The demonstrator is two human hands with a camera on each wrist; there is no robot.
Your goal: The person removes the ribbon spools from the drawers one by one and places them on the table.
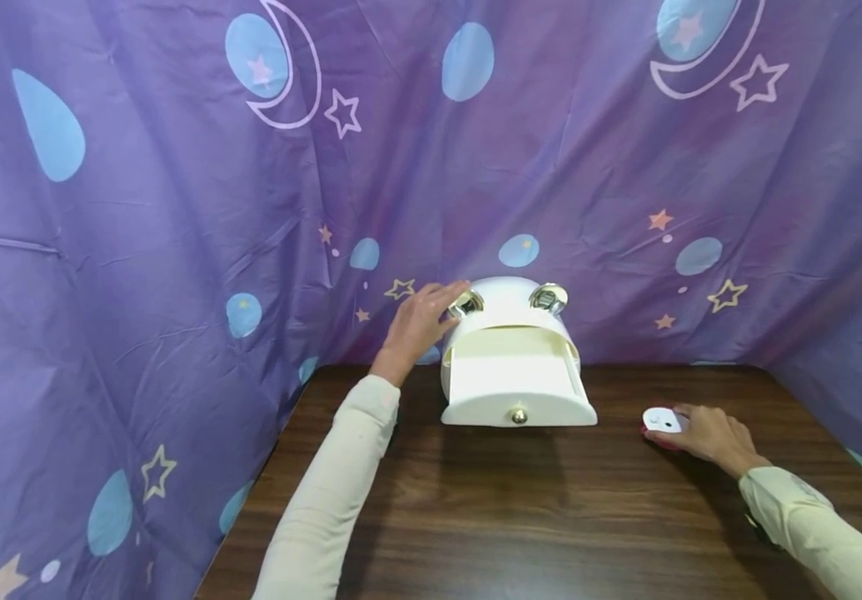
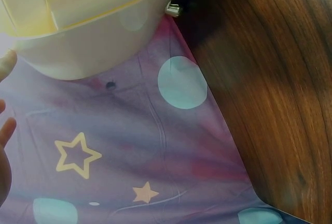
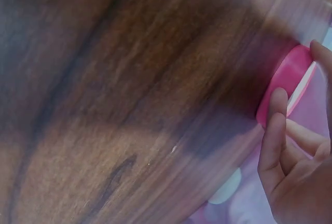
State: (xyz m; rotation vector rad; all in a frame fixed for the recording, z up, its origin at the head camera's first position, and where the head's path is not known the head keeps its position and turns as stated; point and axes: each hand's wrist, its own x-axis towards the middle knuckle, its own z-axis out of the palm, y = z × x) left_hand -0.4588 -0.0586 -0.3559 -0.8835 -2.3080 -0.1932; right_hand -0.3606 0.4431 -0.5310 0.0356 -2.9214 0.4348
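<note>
A white rounded box (image 1: 504, 298) with two gold-rimmed round eyes on top stands at the back of the table. Its drawer (image 1: 517, 407) is pulled out, with a small gold knob (image 1: 518, 415) on the front. Beside the box's left eye is my left hand (image 1: 418, 321), fingers extended; whether it touches the rim I cannot tell. On the right, my right hand (image 1: 718, 439) pinches a small pink object with a white face (image 1: 660, 419) between thumb and fingers. In the right wrist view its pink side (image 3: 291, 73) shows; its exact kind is unclear.
The dark wood table (image 1: 431, 517) runs under both arms. A purple curtain (image 1: 588, 167) with stars, moons and blue dots hangs behind it and along both sides, close to the back of the box.
</note>
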